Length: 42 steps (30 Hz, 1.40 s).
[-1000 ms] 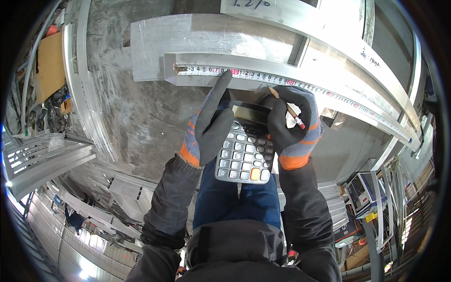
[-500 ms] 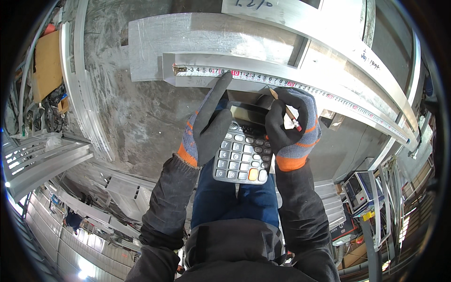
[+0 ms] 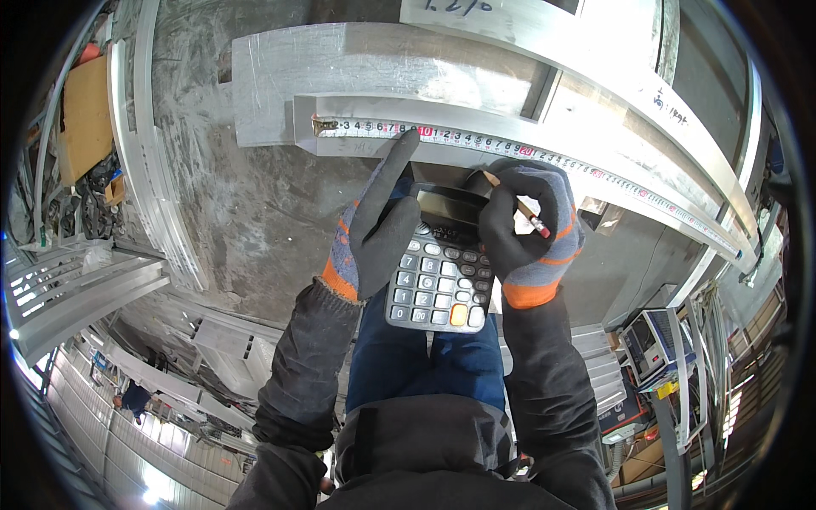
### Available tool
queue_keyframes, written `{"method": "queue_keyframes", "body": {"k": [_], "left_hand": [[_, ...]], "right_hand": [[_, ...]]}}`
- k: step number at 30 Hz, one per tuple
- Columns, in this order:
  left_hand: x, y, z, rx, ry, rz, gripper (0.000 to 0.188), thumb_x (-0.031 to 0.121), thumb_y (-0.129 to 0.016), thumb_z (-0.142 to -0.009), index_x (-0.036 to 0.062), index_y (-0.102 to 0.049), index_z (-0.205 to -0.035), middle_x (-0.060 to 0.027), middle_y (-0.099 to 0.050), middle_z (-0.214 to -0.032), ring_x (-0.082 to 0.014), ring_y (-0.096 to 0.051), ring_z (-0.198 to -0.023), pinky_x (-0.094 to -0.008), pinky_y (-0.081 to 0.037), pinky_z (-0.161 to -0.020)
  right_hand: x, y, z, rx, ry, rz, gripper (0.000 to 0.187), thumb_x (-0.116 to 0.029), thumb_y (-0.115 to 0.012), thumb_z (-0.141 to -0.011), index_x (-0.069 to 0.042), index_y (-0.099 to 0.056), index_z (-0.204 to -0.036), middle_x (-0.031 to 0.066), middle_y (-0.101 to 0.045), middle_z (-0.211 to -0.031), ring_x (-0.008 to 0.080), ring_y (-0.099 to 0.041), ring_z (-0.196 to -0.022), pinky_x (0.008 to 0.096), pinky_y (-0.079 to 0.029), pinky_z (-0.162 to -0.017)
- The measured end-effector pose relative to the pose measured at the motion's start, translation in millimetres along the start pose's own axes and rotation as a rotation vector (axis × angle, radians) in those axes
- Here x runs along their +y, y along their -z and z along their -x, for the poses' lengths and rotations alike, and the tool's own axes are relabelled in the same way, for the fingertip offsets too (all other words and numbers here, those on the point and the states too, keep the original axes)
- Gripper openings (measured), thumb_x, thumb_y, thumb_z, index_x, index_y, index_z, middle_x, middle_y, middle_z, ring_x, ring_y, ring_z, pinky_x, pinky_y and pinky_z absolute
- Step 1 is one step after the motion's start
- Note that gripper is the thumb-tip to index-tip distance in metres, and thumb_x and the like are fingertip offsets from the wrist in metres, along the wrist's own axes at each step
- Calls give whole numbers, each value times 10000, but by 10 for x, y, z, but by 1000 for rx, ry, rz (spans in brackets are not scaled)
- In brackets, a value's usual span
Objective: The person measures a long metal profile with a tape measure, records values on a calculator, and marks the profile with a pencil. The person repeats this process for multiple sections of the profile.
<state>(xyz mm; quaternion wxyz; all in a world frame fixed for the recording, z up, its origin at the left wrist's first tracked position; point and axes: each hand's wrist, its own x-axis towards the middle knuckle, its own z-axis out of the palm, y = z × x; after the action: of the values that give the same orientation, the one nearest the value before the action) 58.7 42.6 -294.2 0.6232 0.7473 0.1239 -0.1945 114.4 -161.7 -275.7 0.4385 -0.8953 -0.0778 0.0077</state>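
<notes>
A yellow tape measure (image 3: 463,138) lies stretched along a silver aluminium profile (image 3: 365,107). My gloved left hand (image 3: 374,229) holds a calculator (image 3: 436,285) at its upper left corner, thumb on the front, other fingers partly hidden behind. Its index finger reaches out to the tape's edge near the first red mark. In my gloved right hand (image 3: 523,251) a pencil (image 3: 533,218) is gripped, its eraser end toward me and its tip pointing away, short of the tape. The right fingers are close to the calculator's upper right side; whether they touch it I cannot tell.
Wide aluminium plates and beams (image 3: 306,64) lie beyond the profile, some with handwriting. Long metal strips (image 3: 140,170) and a brown board (image 3: 87,119) are at the left. A metal rack (image 3: 85,297) stands lower left, a boxy machine (image 3: 654,348) lower right.
My right hand has shifted slightly right, and the pencil tip has drawn back toward me, away from the profile's edge. The left hand, calculator and tape look unmoved.
</notes>
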Motion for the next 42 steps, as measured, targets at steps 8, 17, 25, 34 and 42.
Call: {"method": "queue_keyframes", "body": {"k": [8,17,25,34,42], "left_hand": [[-1,1,-1,5,2,-59,778,43,-555,-985,161,-303,-1711,-226,-491,-1634,-160,-637,-838,-347,-553,-770],[5,-28,-9,38,-42,-35,749,53,-546,-1001,162,-320,-1706,-216,-508,-1623,-170,-654,-936,-343,-557,-822],[59,-88,81,63,-61,42,592,43,-553,-1015,67,-480,-1602,-173,-631,-1444,-229,-642,-1144,-364,-514,-1020],[125,-327,59,4,59,207,634,13,-539,-1000,51,-450,-1627,-139,-660,-1258,-163,-607,-994,-324,-526,-924],[192,-336,3,-30,89,88,707,24,-546,-1004,85,-361,-1683,-62,-563,-984,-134,-541,-825,-301,-513,-797]], "right_hand": [[-18,-20,11,39,-34,27,248,79,-686,-843,9,-731,-1077,129,-750,-1009,218,-730,-920,318,-568,-881],[-40,84,-26,-43,-75,-40,134,99,-655,-840,7,-668,-935,105,-737,-959,193,-692,-838,315,-556,-796],[54,287,381,137,-347,-132,156,-8,-595,-1019,44,-695,-1128,135,-753,-1080,205,-719,-1004,334,-547,-915],[723,194,972,222,-239,-169,297,-223,-504,-1129,21,-643,-1226,159,-742,-1073,260,-710,-1015,382,-545,-935],[791,135,1047,177,-258,-166,354,-280,-515,-1142,36,-623,-1260,173,-730,-1122,247,-704,-1025,389,-556,-932]]}}
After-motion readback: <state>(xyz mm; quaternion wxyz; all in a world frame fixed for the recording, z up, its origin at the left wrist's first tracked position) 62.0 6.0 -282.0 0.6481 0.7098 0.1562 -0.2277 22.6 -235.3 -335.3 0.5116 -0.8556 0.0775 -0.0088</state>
